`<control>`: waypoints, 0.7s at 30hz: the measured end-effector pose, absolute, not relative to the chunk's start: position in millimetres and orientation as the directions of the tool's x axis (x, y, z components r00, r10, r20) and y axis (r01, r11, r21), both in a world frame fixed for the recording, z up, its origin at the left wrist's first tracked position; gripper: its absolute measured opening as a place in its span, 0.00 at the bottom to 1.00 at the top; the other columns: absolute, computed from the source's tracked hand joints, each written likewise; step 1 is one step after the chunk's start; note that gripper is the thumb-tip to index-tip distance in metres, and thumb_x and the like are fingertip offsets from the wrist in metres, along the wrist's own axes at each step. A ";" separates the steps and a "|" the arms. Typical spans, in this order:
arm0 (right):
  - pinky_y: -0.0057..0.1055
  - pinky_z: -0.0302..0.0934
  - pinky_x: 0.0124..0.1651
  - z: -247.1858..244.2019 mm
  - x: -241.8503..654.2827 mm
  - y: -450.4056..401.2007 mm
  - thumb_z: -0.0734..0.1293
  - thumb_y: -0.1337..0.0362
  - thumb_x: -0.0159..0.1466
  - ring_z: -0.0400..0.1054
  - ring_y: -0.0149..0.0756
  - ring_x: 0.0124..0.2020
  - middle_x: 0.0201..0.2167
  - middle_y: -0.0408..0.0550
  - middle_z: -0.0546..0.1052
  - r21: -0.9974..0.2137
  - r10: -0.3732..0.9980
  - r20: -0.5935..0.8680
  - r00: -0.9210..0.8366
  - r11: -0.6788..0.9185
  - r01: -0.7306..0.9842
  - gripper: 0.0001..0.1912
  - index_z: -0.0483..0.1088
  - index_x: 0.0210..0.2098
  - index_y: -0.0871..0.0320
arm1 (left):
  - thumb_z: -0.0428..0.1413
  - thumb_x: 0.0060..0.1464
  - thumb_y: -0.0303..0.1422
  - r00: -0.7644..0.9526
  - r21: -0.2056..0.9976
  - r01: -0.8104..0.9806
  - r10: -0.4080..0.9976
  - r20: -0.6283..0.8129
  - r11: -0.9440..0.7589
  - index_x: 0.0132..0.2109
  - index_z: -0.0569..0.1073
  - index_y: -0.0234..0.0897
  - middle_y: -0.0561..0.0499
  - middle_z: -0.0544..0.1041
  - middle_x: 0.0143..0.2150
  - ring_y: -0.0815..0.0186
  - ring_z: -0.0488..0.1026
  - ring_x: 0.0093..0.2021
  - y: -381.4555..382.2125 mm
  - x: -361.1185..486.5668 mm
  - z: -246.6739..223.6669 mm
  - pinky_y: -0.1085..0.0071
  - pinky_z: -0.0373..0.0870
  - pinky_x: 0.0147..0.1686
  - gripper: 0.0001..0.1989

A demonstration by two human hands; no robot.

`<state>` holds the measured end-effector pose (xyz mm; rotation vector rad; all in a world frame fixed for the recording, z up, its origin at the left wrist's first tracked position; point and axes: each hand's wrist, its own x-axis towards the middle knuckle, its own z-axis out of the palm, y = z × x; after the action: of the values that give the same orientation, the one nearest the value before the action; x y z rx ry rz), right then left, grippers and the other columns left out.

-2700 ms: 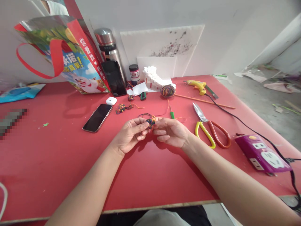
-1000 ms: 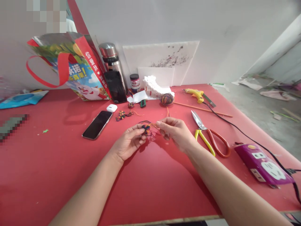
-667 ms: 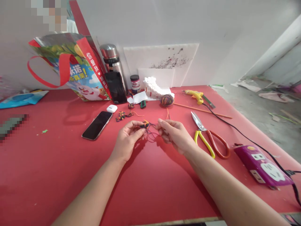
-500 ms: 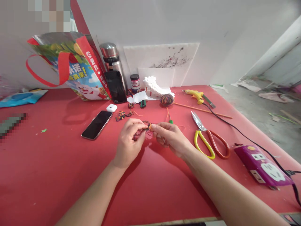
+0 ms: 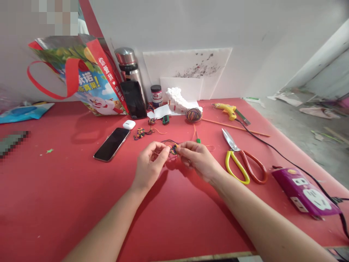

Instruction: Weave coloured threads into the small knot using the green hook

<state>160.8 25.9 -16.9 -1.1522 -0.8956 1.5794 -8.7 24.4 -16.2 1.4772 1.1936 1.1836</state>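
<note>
A small multicoloured yarn piece (image 5: 173, 149) is stretched between my two hands above the red table. My left hand (image 5: 151, 163) pinches its left edge between thumb and fingers. The right edge is pinched by my right hand (image 5: 198, 158), whose lower fingers are curled in. Loose strands loop behind the piece. Behind my right hand lies a green-handled tool (image 5: 198, 140) with orange yarn near it. A second yarn piece (image 5: 140, 133) rests beyond my left hand, and a ball of variegated yarn (image 5: 193, 114) sits farther back.
Scissors (image 5: 234, 156), a yellow glue gun (image 5: 229, 110) and a purple power strip (image 5: 305, 191) with a black cable are on the right. A phone (image 5: 112, 144), white case (image 5: 129, 124), bag (image 5: 103, 98), steel flask (image 5: 133, 74) and jar (image 5: 156, 95) stand or lie left and back.
My fingers have spread slightly apart, and more of the yarn piece shows between them. My left thumb has shifted up along its edge. The view has moved very slightly.
</note>
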 end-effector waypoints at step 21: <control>0.29 0.53 0.26 -18.3 161.7 22.3 0.77 0.54 0.56 0.60 0.28 0.22 0.22 0.40 0.73 -0.992 0.998 -0.062 -0.028 -0.065 -0.104 0.14 0.74 0.29 0.56 | 0.70 0.52 0.35 0.174 0.999 0.038 0.985 0.001 -0.008 0.31 0.83 0.37 0.53 0.74 0.29 0.71 0.67 0.27 26.9 -4.7 -13.3 0.73 0.66 0.28 0.07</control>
<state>161.7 22.3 -18.3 -1.1656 -1.1183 1.3216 -4.7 26.9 -13.3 1.3182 1.1044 1.0638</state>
